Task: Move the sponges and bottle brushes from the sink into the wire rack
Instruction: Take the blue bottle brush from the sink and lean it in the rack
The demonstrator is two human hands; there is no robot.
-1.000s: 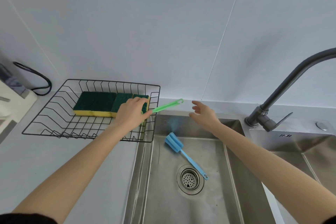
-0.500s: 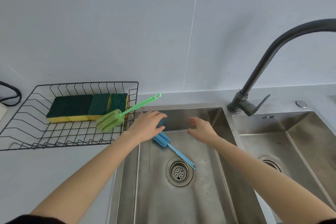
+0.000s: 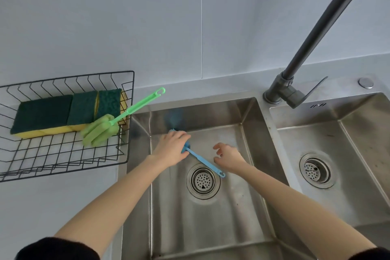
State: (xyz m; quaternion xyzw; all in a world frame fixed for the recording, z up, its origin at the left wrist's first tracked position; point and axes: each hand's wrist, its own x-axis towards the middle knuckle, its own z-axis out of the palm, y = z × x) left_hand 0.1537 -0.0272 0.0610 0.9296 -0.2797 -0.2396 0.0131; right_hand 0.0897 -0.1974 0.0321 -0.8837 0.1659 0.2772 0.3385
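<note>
Nearest, two bare forearms with dark sleeves (image 3: 57, 248) at the elbows reach forward over the front rim of the left sink (image 3: 211, 228), a steel basin set in the pale bench (image 3: 63, 202). The drain (image 3: 203, 180) sits mid-floor in that basin. Just past it, the blue brush (image 3: 202, 159) lies on the sink floor, its handle slanting from the drain's far right edge up and left toward the basin's back wall, its loop end near the right wrist. The left hand (image 3: 172, 150) covers the blue foam head, fingers curled down around it in a grasp; only a bit of blue shows at either side of the knuckles. The right hand (image 3: 229, 155) hangs just right of the handle, not touching it, fingers loosely spread and holding nothing.

A second basin (image 3: 348, 154) lies to the right, with its own drain. At the back rim between the two basins stands the dark faucet (image 3: 316, 38), its neck arching up and off the top right.

Left of the sink, on the bench, sits the black wire rack (image 3: 63, 162). The green brush (image 3: 118, 121) rests with its foam head inside the rack's right end and its handle sticking out over the rack's right wall toward the back of the bench. Behind the foam head, three green-topped yellow sponges (image 3: 65, 113) lie side by side along the rack's far side. A grey tiled wall rises behind everything.
</note>
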